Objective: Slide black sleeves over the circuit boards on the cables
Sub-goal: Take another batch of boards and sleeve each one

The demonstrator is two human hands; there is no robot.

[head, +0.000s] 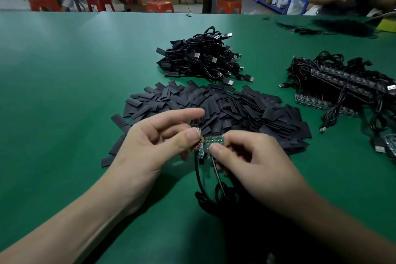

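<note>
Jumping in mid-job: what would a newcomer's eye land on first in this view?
The two hands at bottom centre: the right hand pinches a green circuit board, and the left hand pinches an edge-on board beside it. Just behind them sprawls a wide pile of black sleeves on the green table. Farther back sits a heap of USB cables, with a bundle of bare boards and cables at the right.

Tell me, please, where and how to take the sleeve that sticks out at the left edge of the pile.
Probably pinch the sleeve by its free left end, coming from the left along the mat. It lies flat, and that end projects clear of the pile, so fingers can close on it without disturbing others.
</note>
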